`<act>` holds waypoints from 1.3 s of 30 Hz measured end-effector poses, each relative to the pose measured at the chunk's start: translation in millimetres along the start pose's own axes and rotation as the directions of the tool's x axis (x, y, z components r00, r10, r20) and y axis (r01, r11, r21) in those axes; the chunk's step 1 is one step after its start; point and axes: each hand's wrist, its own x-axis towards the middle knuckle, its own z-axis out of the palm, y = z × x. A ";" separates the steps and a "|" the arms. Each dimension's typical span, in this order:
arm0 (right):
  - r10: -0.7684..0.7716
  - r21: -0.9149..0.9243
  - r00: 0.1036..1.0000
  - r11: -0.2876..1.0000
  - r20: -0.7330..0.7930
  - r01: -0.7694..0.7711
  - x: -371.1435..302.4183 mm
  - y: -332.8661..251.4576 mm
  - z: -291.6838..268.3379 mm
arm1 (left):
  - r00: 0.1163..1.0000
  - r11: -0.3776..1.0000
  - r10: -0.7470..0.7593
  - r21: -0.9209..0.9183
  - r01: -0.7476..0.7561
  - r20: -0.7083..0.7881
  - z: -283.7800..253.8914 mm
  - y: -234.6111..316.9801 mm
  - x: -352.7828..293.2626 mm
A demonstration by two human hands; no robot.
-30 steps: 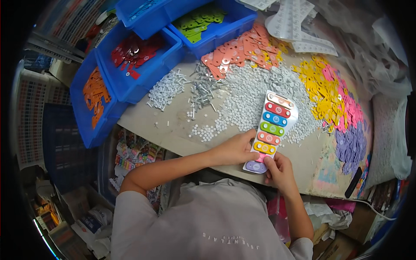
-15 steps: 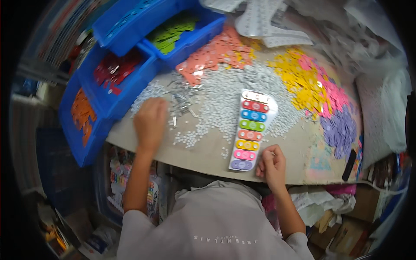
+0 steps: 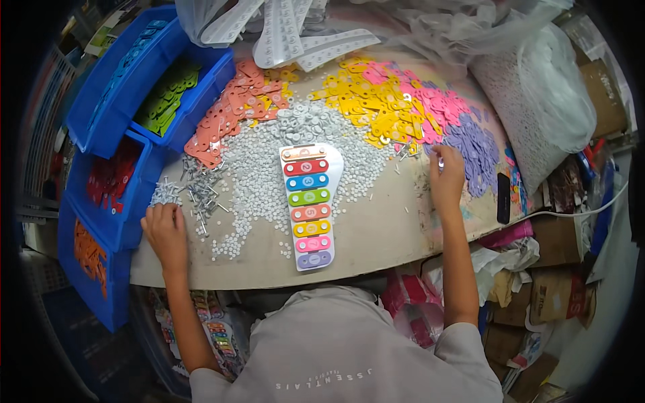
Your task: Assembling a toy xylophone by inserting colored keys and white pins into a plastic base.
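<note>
A toy xylophone lies on the table, its white base carrying a column of coloured bars. White round caps sit at the ends of most bars; the lowest, purple bar shows small dark holes instead. At the table's left, my left hand rests with curled fingers at the near edge of a heap of small pale pins; its fingertips are partly hidden. Out to the right, my right hand is closed in a pinch beside the purple bars. A tiny whitish spot shows at its fingertips, too small to name.
Metal screws and many white caps spread across the table. Beyond lie salmon bars, yellow bars and pink bars. Blue bins stand left, a bulging clear bag right, a black object nearby.
The view has shifted, so the xylophone appears farther left. My right hand has left the xylophone's side and reached right to the purple bars. My left hand has moved to the pin heap.
</note>
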 end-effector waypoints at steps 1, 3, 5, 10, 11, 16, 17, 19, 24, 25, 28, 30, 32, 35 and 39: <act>0.008 -0.061 1.000 0.998 0.029 -0.006 5.2 16.4 1.8 | 1.000 1.000 -0.010 -0.011 0.010 0.009 -2.0 3.4 0.2; 0.018 -0.116 0.998 0.993 0.061 -0.011 10.7 38.7 9.9 | 1.000 1.000 -0.020 -0.017 0.020 0.021 -8.5 10.6 0.5; -0.022 -0.152 0.996 0.988 0.089 0.035 12.6 50.6 17.6 | 0.997 0.984 -0.075 -0.164 0.072 -0.010 -16.5 20.6 -1.1; 0.027 -0.246 0.996 0.969 0.080 -0.007 4.5 50.8 25.3 | 0.985 0.852 -0.114 -0.497 0.164 0.129 -35.8 36.0 -15.5; 0.068 -0.251 0.996 0.967 0.064 -0.050 3.3 44.7 25.5 | 0.961 0.783 -0.146 -0.566 0.258 0.235 -38.9 39.8 -19.2; 0.089 0.218 0.992 0.970 0.092 -0.107 -33.3 -62.6 10.6 | 0.966 0.672 -0.177 -0.693 0.260 0.191 -45.7 70.9 -28.7; 0.079 0.299 0.982 0.946 0.174 -0.129 -44.8 -82.7 2.3 | 0.991 0.708 -0.077 -0.694 0.129 0.107 -42.6 75.0 -26.1; -0.144 0.387 0.958 0.921 0.247 0.038 -66.7 -115.5 -9.2 | 0.999 0.739 0.022 -0.673 0.008 0.036 -44.0 85.3 -25.8; -0.324 0.585 0.913 0.801 0.247 0.126 -99.8 -155.4 -5.0 | 0.937 0.625 -0.060 -0.719 0.304 0.344 -51.9 118.7 -38.1; -0.339 0.624 0.907 0.773 0.251 0.117 -103.8 -157.5 -3.4 | 0.907 0.562 -0.077 -0.733 0.383 0.414 -53.8 122.5 -43.7; -0.373 0.632 0.894 0.762 0.247 0.143 -113.8 -158.8 -0.1 | 0.798 0.223 -0.043 -0.773 0.594 0.601 -55.9 136.7 -60.1; -0.383 0.627 0.888 0.764 0.255 0.150 -119.4 -157.4 0.2 | 0.799 0.196 0.032 -0.788 0.584 0.600 -53.8 139.7 -64.6; -0.396 0.623 0.880 0.766 0.263 0.158 -123.4 -154.9 -0.2 | 0.677 -0.044 0.173 -0.681 0.731 0.715 -53.1 146.3 -64.8; -0.473 0.547 0.842 0.791 0.260 0.275 -128.3 -150.1 -1.6 | 0.675 -0.072 0.233 -0.680 0.730 0.700 -51.0 150.9 -67.5; -0.459 0.544 0.844 0.799 0.278 0.256 -126.5 -153.2 -4.5 | 0.563 -0.156 0.273 -0.541 0.826 0.780 -41.2 154.3 -70.8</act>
